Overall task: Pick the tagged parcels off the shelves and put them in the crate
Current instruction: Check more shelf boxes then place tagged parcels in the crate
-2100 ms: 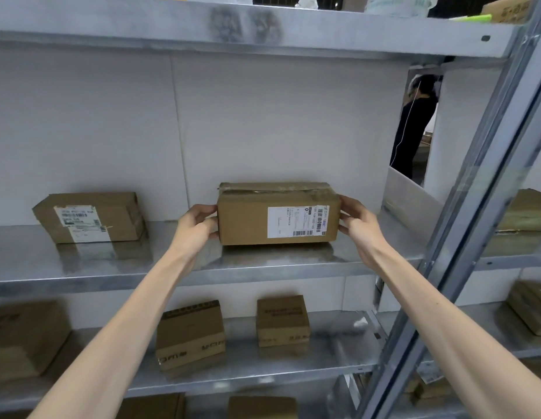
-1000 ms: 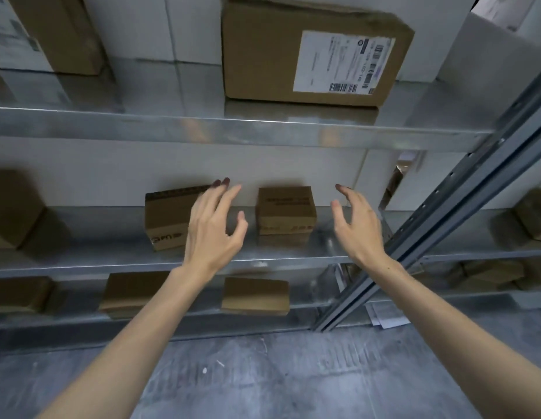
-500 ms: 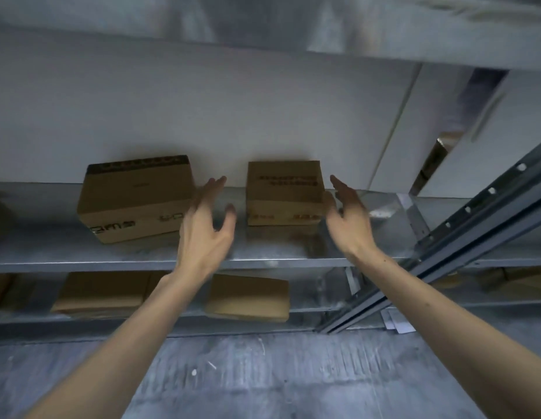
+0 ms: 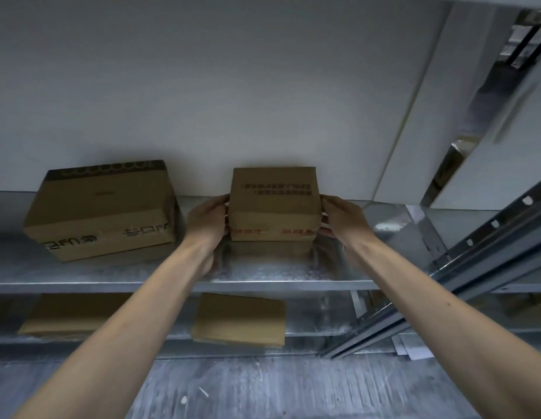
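A small brown cardboard parcel (image 4: 273,204) with dark print on top and red print on its front stands at the back of a metal shelf (image 4: 263,276). My left hand (image 4: 207,220) presses against its left side and my right hand (image 4: 341,220) against its right side, so both hands grip it. No tag shows on the faces I see. The crate is out of view.
A bigger cardboard box (image 4: 101,210) sits on the same shelf to the left. On the shelf below lie a flat parcel (image 4: 239,320) and another parcel (image 4: 73,316) at the left. A slanted steel upright (image 4: 474,267) crosses at the right. Grey floor (image 4: 263,388) lies below.
My hands left the labelled parcel on the upper shelf, dropped to the lower shelf while the view tilted down, and have closed on the sides of the small parcel.
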### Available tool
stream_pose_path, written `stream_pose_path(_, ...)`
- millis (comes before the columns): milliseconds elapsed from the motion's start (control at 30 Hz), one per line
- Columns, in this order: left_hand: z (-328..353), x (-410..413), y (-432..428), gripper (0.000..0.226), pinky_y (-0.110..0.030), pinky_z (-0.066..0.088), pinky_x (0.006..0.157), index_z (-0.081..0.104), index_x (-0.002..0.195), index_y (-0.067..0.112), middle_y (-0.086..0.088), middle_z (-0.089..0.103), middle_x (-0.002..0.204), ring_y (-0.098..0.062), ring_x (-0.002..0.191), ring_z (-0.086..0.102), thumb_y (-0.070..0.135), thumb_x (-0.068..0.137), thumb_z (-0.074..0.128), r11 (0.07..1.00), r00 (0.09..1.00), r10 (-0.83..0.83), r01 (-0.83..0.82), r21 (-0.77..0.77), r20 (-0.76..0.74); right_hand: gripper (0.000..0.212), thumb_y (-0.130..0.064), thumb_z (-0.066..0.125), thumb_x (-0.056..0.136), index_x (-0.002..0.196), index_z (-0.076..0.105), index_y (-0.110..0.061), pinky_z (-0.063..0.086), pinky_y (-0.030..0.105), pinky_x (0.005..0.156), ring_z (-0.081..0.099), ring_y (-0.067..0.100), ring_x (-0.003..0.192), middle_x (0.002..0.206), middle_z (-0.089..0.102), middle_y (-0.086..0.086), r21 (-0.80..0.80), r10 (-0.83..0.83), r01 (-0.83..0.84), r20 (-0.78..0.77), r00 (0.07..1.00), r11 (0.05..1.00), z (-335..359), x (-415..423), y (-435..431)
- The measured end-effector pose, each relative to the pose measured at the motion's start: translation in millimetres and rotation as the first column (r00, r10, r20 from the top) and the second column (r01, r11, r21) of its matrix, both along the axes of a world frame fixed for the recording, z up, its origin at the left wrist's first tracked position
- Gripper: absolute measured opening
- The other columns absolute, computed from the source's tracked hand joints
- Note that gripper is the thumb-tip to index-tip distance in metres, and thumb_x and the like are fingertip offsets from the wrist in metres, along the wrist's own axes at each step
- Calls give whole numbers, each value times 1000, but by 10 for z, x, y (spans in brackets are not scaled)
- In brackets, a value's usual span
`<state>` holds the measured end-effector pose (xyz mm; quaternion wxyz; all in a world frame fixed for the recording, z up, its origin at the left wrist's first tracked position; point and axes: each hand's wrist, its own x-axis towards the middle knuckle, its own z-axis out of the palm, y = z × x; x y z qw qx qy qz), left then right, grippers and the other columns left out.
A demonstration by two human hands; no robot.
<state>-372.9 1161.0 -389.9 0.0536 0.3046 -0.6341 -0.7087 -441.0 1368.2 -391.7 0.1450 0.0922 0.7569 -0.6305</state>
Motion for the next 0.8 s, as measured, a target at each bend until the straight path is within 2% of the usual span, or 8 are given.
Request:
stream_pose_path(133, 67, 113, -4, 39, -19, 57, 58, 68, 108, 22, 2, 77, 91, -9, 74, 74, -1, 102, 37, 997, 997, -72, 72, -3, -34, 30, -12, 43, 105, 96, 69, -24, 56, 18, 56, 72, 8, 80, 92, 75, -5, -42, -6, 6, 6, 1000, 999, 5, 56, 38)
stream_pose_path(233, 118, 200, 3, 43, -21, 60, 70, 69, 112, 22, 1, 76, 102, -12, 89, 74, -4, 100, 37, 994, 991, -106, 103, -39, -84, 31, -9, 41, 105, 101, 69, -24, 56, 18, 57, 72, 7, 83, 97, 75, -3, -73, -20, 20, -7, 1000, 997, 13, 117, 70)
stream_pose_path(300, 160, 245, 8, 46, -23, 58, 82, 73, 103, 27, 6, 77, 100, -10, 95, 73, -3, 100, 39, 990, 985, -130, 121, -79, -116, 30, -10, 42, 104, 110, 69, -21, 56, 18, 60, 72, 8, 90, 102, 75, -3, -86, -26, 24, -27, 999, 996, 34, 157, 84)
stream_pose_path(367, 205, 296, 17, 45, -22, 55, 82, 74, 99, 31, 10, 77, 100, -5, 96, 72, 1, 101, 41, 981, 975, -170, 154, -115, -142, 29, -11, 44, 104, 116, 68, -20, 57, 20, 65, 72, 11, 97, 106, 75, -1, -106, -43, 38, -44, 998, 994, 45, 190, 83)
stream_pose_path(467, 241, 362, 2, 41, -19, 53, 79, 73, 112, 25, 8, 76, 109, -5, 101, 70, 0, 100, 43, 975, 971, -176, 149, -165, -164, 27, -11, 45, 103, 117, 68, -18, 57, 25, 68, 71, 15, 100, 107, 75, 0, -144, -83, 77, -38, 996, 987, 58, 252, 58)
stream_pose_path(600, 252, 435, -38, 33, -24, 56, 81, 69, 115, 15, 1, 72, 117, -11, 108, 67, 0, 101, 43, 995, 985, -64, 51, -86, -162, 25, -12, 46, 104, 119, 65, -12, 57, 28, 70, 70, 19, 102, 109, 74, 5, -197, -138, 128, -35, 990, 972, 79, 342, 21)
stream_pose_path(700, 267, 482, -75, 30, -31, 55, 89, 69, 114, 15, 0, 72, 117, -15, 114, 66, 6, 104, 42, 1000, 989, -21, 23, 13, -146, 27, -14, 47, 104, 123, 65, -13, 58, 35, 84, 70, 17, 103, 112, 74, 5, -216, -118, 102, -61, 991, 971, 116, 399, 8)
stream_pose_path(800, 268, 522, -96, 31, -36, 51, 100, 65, 126, 19, 2, 69, 124, -16, 118, 63, 12, 104, 43, 999, 989, -44, 45, 3, -143, 29, -14, 46, 104, 125, 66, -15, 55, 35, 93, 68, 15, 107, 114, 73, 1, -195, -64, 46, -88, 994, 980, 161, 455, 2)
